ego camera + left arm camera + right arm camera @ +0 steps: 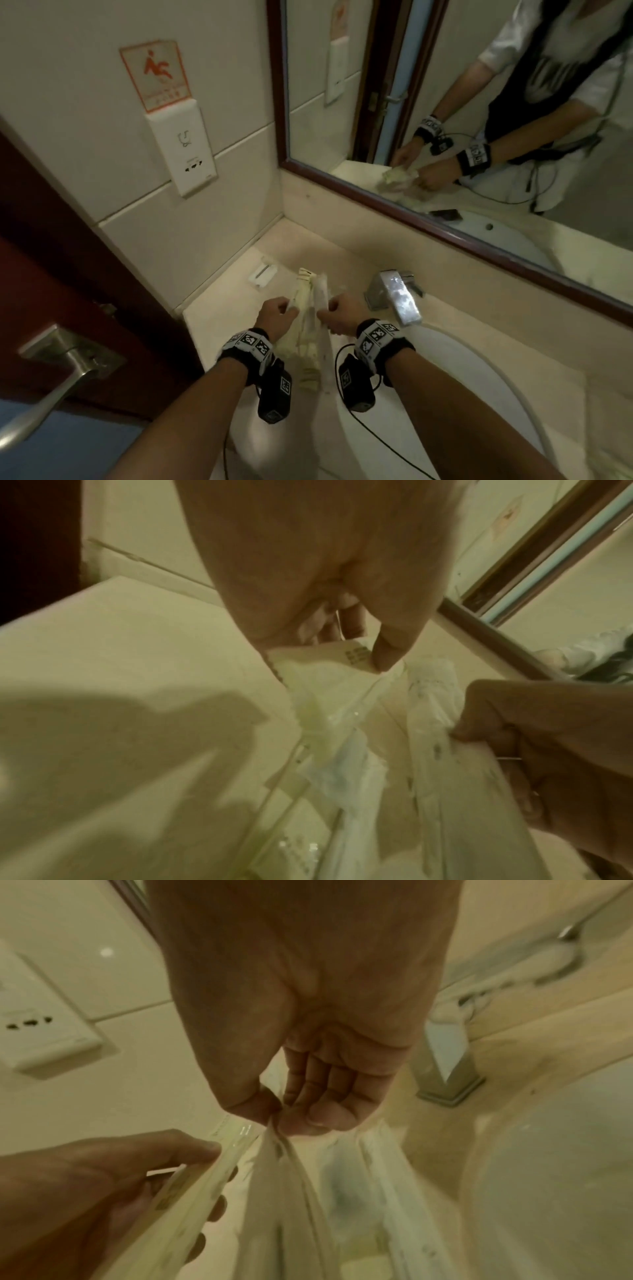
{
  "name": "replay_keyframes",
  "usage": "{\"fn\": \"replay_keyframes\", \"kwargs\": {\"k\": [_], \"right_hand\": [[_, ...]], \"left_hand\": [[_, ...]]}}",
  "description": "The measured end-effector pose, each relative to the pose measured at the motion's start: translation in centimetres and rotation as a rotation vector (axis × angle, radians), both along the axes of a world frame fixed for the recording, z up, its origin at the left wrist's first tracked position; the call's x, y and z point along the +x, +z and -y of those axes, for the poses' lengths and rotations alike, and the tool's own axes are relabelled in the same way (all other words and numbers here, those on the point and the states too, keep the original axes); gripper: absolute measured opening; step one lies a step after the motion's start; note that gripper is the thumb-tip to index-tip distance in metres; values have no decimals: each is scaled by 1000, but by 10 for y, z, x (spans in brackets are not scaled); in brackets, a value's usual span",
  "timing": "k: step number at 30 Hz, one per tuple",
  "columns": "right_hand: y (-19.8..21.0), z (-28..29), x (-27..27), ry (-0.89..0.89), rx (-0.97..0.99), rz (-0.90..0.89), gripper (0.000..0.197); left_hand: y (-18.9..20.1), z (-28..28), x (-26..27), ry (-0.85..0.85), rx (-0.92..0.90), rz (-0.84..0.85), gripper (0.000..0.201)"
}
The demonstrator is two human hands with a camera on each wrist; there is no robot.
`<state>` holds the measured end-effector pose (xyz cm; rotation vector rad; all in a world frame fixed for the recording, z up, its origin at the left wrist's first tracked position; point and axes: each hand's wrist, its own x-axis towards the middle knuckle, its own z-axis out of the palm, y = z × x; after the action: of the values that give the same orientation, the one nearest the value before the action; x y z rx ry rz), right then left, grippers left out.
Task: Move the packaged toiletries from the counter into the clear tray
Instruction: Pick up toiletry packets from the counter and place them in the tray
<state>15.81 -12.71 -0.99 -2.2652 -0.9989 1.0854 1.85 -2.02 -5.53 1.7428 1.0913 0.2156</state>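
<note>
Pale cream stone forms the counter [212,318], above which two long packaged toiletries are held side by side. One flat cream packet [303,291] is pinched at its edge by the left hand [275,317], the thumb pressed on the printed face and the fingers curled behind it, as is seen in the left wrist view. A second, clear-wrapped packet [320,301] is clamped by the right hand [342,313], its thumb and curled fingers closed on the wrapper's upper part. More cream packets [308,363] are seen below the hands, between the wrists; whether they lie inside the clear tray or on the bare counter cannot be told, since any tray edge is lost in blur. A small white sachet [262,272] lies alone on the counter near the back corner, well apart from both hands. A chrome tap [397,298] stands just right of the right hand, beside the white basin [479,377]. The hands and packets are repeated in the mirror [479,120] above.
</note>
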Motion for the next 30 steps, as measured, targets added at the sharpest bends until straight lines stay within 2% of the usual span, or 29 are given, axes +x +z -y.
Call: {"fn": "replay_keyframes", "kwargs": {"k": [3,7,11,16,22,24,28,30], "right_hand": [[15,28,17,-102,68,-5,21],[34,77,44,-206,140,32,22],[52,144,71,-331,219,91,19],[66,249,99,-533,256,54,23],[72,385,123,-723,241,129,21],[71,424,129,-793,241,152,24],[68,492,131,-865,220,207,17],[63,520,132,-882,186,232,22]], "left_hand": [[26,18,24,-90,6,70,16],[54,52,59,-185,-4,136,10],[69,99,100,-300,-40,200,23],[75,183,149,-480,-70,159,14],[81,299,195,-662,-62,172,25],[81,334,207,-718,-11,167,26],[72,392,224,-825,86,144,23],[65,416,229,-861,120,120,27]]}}
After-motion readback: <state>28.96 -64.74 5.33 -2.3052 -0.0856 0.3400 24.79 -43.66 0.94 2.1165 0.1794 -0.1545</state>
